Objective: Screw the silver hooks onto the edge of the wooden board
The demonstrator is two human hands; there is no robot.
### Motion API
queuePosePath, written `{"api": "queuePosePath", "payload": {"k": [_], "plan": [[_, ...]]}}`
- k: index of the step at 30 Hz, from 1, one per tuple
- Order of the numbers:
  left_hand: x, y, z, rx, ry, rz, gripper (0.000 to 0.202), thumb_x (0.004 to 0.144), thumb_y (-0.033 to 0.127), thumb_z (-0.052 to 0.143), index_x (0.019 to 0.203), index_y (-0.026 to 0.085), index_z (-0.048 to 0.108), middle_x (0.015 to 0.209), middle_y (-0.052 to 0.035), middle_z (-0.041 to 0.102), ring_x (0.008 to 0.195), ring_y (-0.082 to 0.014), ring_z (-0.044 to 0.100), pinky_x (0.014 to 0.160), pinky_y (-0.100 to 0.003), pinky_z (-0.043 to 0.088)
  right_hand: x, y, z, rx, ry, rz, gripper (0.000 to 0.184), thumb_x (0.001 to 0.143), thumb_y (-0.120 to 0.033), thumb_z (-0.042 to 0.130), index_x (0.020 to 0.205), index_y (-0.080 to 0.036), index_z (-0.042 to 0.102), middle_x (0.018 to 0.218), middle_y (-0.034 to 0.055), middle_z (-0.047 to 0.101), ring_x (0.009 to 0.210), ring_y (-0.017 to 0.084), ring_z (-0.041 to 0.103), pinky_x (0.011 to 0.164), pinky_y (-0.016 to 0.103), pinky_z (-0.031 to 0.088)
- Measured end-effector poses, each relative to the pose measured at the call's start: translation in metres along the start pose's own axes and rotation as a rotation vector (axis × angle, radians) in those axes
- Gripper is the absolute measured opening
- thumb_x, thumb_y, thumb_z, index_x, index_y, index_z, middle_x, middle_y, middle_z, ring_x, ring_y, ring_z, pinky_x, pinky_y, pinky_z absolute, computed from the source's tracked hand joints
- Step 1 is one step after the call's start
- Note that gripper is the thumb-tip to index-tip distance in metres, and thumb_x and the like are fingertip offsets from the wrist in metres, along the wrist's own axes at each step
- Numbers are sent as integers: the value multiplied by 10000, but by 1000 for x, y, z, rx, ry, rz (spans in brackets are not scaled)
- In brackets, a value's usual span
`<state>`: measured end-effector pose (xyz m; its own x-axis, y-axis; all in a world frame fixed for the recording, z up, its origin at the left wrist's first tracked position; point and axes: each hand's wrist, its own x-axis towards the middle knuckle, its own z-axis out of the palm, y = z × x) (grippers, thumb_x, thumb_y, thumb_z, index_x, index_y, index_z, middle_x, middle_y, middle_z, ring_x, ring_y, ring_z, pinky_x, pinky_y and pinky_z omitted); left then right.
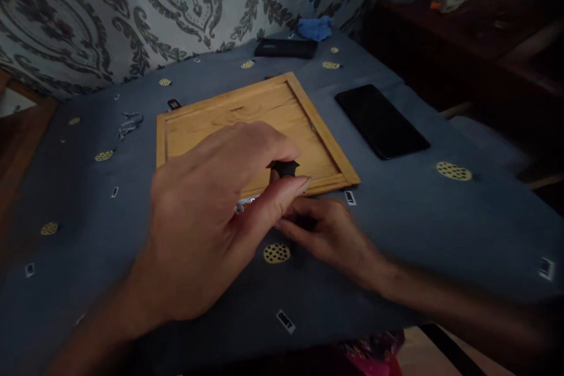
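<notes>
My left hand (207, 205) reaches over the front of a framed wooden panel (207, 135), which lies on the cloth. Its thumb and fingers are closed around a small black fluted handle (285, 168); only the end shows, so I cannot tell what tool it belongs to. Close below is my right hand (328, 229), thumb and fingertips pinched together by the panel's front edge. What they hold, if anything, is hidden. A shiny metal fitting (247, 203), perhaps a hinge, peeks out under my left hand at that edge.
A black phone (382, 120) lies to the panel's right. Behind the panel are a dark flat case (286, 48) and a crumpled blue cloth (315, 28). Small metal pieces (129, 124) lie at left on the blue-grey tablecloth (396, 223). A patterned curtain (189, 0) hangs behind.
</notes>
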<state>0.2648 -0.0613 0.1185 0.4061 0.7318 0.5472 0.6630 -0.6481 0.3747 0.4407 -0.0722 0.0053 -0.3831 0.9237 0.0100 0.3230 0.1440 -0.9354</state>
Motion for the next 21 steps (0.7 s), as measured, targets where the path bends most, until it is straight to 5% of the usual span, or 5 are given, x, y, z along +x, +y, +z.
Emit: {"api": "queuePosePath", "payload": {"k": [5,11,16,21], "plan": [[-3,-3,5,94,-12,-21,96,917,325,658,984,256,655,983,-9,720,849,-194,699,593,-270,543,2,-1,-2,98,-40,31,267,887,-353,594,697,-176,653,574,-16,585,527,95,496,494,245,374],[-3,-2,4,36,-31,-9,133,918,269,656,1049,243,647,1019,8,720,855,-170,715,647,-260,572,3,-2,-2,107,-67,63,284,903,-355,606,681,-180,633,550,-24,597,505,90,528,508,236,385],[0,3,-9,-14,43,-227,166,900,303,684,1055,301,624,1043,75,722,918,-164,726,763,-295,583,4,-1,-2,77,-55,89,276,890,-350,621,670,-184,632,525,-27,611,487,92,537,496,234,371],[0,0,-6,54,46,-205,97,903,283,675,997,278,648,987,57,722,898,-184,731,666,-287,576,5,-1,-1,62,-69,86,304,899,-359,605,654,-182,633,530,-18,613,498,93,544,503,239,380]]}}
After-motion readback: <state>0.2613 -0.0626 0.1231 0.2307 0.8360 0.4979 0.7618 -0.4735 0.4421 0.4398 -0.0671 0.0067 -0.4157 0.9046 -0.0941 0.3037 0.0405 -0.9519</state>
